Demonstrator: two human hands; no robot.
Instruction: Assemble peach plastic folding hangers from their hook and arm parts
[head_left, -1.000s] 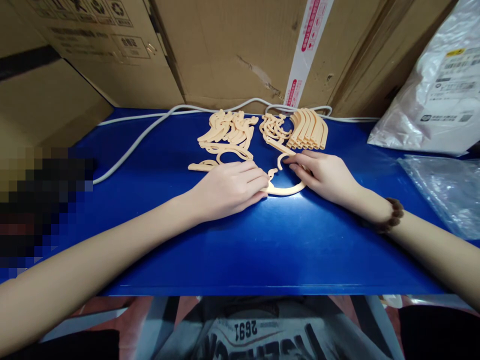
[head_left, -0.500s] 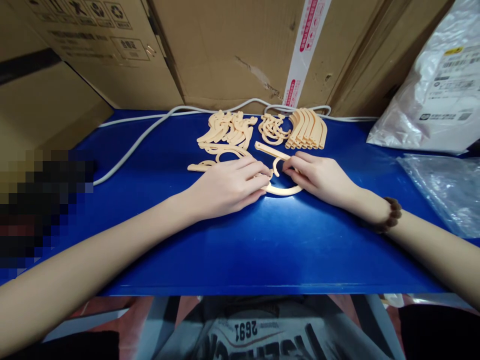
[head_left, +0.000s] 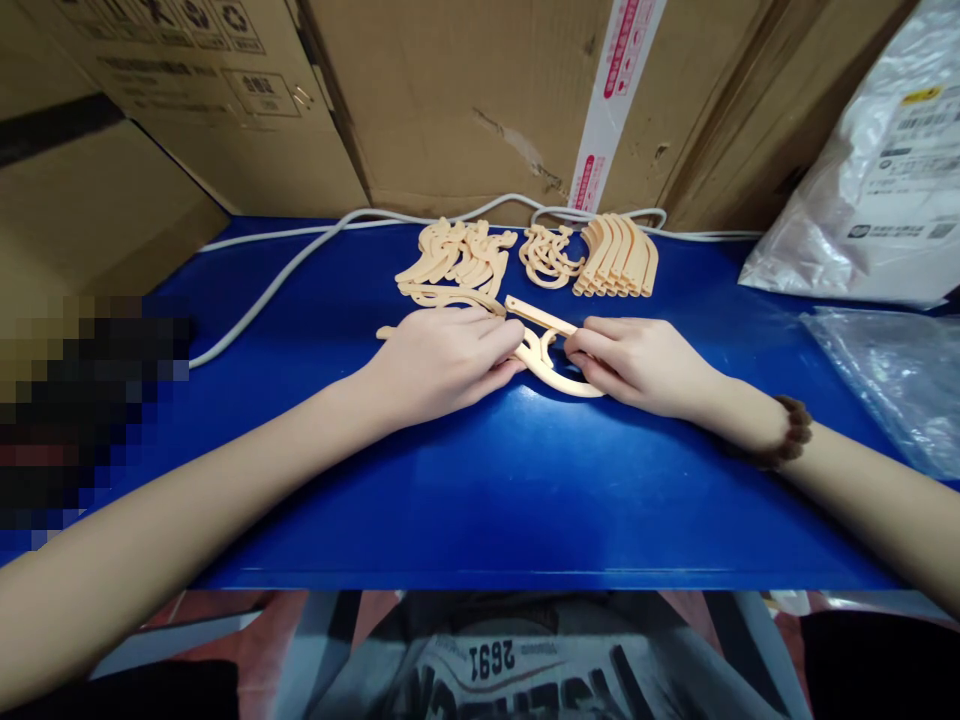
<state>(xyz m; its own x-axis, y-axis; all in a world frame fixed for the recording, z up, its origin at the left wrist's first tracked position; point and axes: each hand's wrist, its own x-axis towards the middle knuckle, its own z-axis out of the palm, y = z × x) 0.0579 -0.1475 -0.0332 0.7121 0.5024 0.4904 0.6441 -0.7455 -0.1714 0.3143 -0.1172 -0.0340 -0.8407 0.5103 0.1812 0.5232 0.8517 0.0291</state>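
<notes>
Both hands work on a beige plastic piece that looks like part of a folding clothes hanger (head_left: 562, 382), low over the table. My left hand (head_left: 454, 365) is closed on its left end, the fingers hiding the join there. My right hand (head_left: 637, 362) pinches its right side, where a straight beige hanger arm (head_left: 536, 313) sticks out to the upper left. Between the hands shows a small curved hook (head_left: 548, 348). A slim beige part (head_left: 386, 333) pokes out behind my left hand, and more curved parts (head_left: 450, 294) lie just beyond it.
Behind the hands on the blue table (head_left: 525, 500) lie a heap of curved beige arms (head_left: 461, 252), a pile of small hooks (head_left: 551, 255) and a row of curved tubes (head_left: 619, 255). A white cable (head_left: 285, 270), cardboard boxes (head_left: 465, 100) and plastic bags (head_left: 862, 190) border the space.
My left hand has shifted slightly left and more of the curved hanger piece shows between the hands. The straight arm and piece have turned a little; my right hand stays almost in place.
</notes>
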